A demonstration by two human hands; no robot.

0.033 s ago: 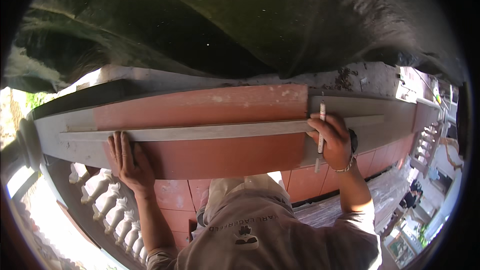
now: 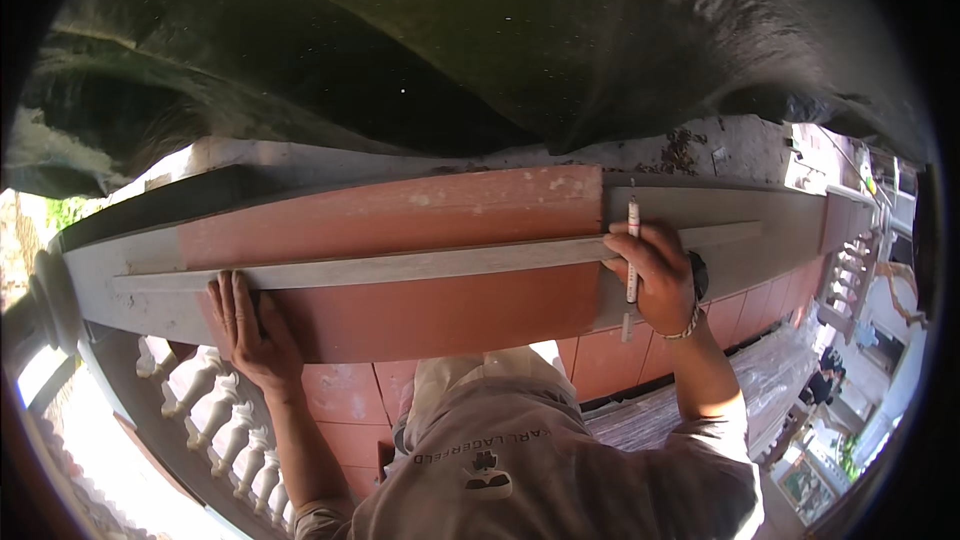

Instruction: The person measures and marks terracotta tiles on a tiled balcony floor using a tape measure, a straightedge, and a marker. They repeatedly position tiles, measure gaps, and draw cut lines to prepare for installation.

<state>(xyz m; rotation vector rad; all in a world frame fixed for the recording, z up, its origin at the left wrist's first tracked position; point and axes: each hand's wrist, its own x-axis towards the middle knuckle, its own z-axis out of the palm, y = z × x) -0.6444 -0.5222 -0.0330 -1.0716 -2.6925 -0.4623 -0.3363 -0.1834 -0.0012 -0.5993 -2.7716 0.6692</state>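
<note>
Pressing flat on the long terracotta-red tile [image 2: 400, 260], the left hand [image 2: 250, 325] lies with its fingers straight and close together, palm down, at the 8 o'clock side of the view. It grips nothing; the fingertips reach up to the lower edge of the long pale grey wooden straightedge [image 2: 440, 265], which lies lengthwise across the middle of the tile.

The tile itself rests on the wide grey concrete ledge [image 2: 110, 290] and runs from 9 o'clock to near the centre-right of the view. The straightedge goes past the right end of the tile, toward 3 o'clock.

The right hand [image 2: 655, 275] sits at 3 o'clock from the centre, just by the right end of the tile, on top of the straightedge. Its fingers are curled closed around a thin white pencil [image 2: 632, 250], which stands almost upright in the picture, the top end pointing to 12 o'clock. A beaded bracelet [image 2: 688, 325] is on this wrist.

Below the ledge, at 7 o'clock, a row of white turned balusters [image 2: 215, 405] is seen. At 6 o'clock is the person's beige shirt [image 2: 520, 460].
</note>
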